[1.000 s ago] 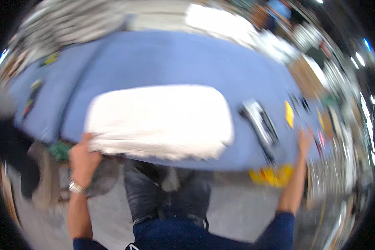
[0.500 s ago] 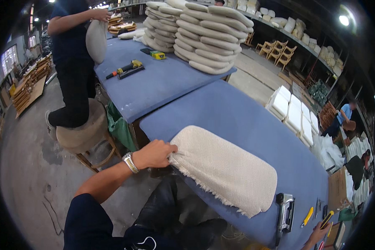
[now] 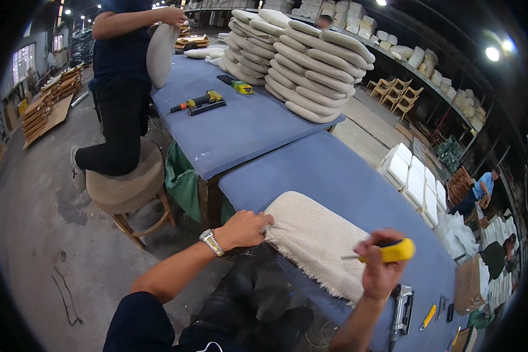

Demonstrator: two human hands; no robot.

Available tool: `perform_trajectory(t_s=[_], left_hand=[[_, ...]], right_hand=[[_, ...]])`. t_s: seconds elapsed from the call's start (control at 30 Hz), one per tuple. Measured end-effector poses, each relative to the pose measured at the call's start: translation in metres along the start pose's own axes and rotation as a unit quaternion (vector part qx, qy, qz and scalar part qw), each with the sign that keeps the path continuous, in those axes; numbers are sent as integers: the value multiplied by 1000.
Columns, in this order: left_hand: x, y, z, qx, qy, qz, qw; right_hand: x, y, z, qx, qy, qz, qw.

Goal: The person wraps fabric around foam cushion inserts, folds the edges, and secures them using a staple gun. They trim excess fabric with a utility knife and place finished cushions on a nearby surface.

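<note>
A cream, fabric-covered cushion panel (image 3: 314, 234) lies on the blue table with its frayed cloth edge along the near side. My left hand (image 3: 244, 229) is closed on the cloth at the panel's near left corner. Above the panel's right end, my right hand (image 3: 382, 273) grips a screwdriver (image 3: 399, 250) with a yellow and black handle, its thin metal shaft pointing left. The tip is over the cloth; whether it touches, I cannot tell. Beside my right wrist lies a metal staple gun (image 3: 401, 311).
A yellow utility knife (image 3: 428, 317) lies right of the staple gun. On the farther blue table (image 3: 234, 132) are a yellow staple gun (image 3: 202, 101) and tall stacks of cream cushions (image 3: 317, 70). A co-worker (image 3: 120, 76) kneels on a round stool (image 3: 128, 182), holding a cushion.
My right hand has come in from the lower right with the screwdriver, over the panel. My left hand still grips the corner. The whole view has shifted slightly.
</note>
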State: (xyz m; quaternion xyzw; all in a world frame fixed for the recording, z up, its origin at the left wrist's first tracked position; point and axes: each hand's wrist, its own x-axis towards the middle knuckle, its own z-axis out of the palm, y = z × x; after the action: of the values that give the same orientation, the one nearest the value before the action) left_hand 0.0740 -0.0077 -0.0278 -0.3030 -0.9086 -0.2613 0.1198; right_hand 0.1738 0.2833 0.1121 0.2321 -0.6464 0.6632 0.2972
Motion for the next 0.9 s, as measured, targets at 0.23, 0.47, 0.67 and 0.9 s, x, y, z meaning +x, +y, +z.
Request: perform_trajectory(t_s=[0.23, 0.47, 0.67, 0.9], left_hand=[[-1, 12, -2, 9, 9, -60, 998], [1, -11, 15, 42, 44, 10, 998], [4, 8, -7, 86, -9, -31, 996], [12, -6, -9, -35, -31, -21, 999]], right_hand=[[25, 25, 85, 325, -47, 124, 936], [19, 89, 100, 253, -11, 138, 957], [14, 115, 103, 250, -35, 94, 963], [13, 124, 134, 167, 3, 74, 983]])
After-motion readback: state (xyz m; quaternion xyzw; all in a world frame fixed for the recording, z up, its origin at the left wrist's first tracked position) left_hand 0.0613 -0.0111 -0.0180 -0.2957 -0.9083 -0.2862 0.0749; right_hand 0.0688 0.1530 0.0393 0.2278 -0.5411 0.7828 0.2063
